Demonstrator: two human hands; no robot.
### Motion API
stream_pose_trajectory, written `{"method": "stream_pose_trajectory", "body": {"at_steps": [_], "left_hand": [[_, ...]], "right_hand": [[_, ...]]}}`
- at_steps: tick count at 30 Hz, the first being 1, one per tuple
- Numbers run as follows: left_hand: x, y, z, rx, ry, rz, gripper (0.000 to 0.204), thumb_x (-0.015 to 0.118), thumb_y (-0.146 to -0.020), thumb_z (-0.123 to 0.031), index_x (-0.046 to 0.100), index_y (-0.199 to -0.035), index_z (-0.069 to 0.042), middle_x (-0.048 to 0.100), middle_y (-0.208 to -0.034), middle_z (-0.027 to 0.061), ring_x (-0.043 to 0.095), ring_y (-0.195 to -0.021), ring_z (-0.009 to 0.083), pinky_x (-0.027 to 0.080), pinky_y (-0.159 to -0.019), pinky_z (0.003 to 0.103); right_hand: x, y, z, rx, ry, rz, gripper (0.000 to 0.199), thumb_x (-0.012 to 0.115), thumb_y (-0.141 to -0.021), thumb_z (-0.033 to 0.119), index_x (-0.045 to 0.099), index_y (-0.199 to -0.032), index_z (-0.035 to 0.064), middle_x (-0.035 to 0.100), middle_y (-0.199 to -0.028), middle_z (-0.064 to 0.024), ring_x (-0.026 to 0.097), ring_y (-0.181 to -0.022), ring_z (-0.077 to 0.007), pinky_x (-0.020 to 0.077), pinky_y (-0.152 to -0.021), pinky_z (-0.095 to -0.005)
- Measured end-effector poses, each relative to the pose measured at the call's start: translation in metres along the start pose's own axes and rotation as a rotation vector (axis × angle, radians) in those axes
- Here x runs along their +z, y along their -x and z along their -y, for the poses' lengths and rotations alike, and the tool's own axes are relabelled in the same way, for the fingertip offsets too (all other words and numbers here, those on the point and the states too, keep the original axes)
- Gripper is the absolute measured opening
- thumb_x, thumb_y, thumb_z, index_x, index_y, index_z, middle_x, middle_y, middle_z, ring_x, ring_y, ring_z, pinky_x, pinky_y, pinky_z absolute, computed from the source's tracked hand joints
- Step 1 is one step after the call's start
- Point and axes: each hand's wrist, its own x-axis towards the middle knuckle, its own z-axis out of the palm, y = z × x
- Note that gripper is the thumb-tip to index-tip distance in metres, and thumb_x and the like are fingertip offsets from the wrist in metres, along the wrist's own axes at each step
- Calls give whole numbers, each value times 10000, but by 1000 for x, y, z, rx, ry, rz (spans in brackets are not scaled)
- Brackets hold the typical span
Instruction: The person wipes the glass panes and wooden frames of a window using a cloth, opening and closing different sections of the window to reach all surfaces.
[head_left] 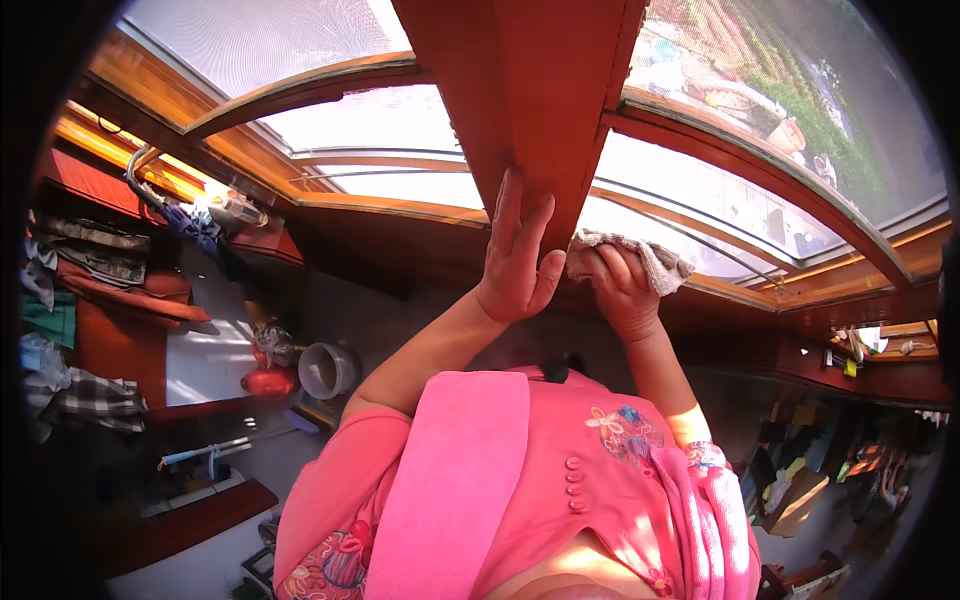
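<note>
My left hand [521, 255] lies with its fingers stretched out against the reddish-brown window post [535, 110], and nothing is in it. To its right, my right hand [622, 290] grips a crumpled, light grey-beige cloth [655, 262]. The cloth is bunched over the fingers and sits at the lower right edge of the post, beside the right window's frame. Part of the cloth is hidden behind the fingers.
Wooden-framed windows stand on both sides of the post. A hooked umbrella [190, 225] hangs at the left, above folded clothes [110, 270]. A pale bucket [328, 370] and a red round object [268, 381] stand below left. A cardboard box [797, 502] lies at the lower right.
</note>
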Motion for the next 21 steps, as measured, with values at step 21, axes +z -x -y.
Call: {"method": "stream_pose_trajectory", "body": {"at_steps": [21], "left_hand": [[-45,287,-70,-1136,-238,871,350,560,-934,-164,651,-1255,-59,625,-1297,190,603,-1203,373,496,-1022,469]], "right_hand": [[-43,-39,-17,-150,-319,151,312,707,-849,83,711,-1147,176,678,-1226,-4,633,-1118,-230,478,-1000,-417]]}}
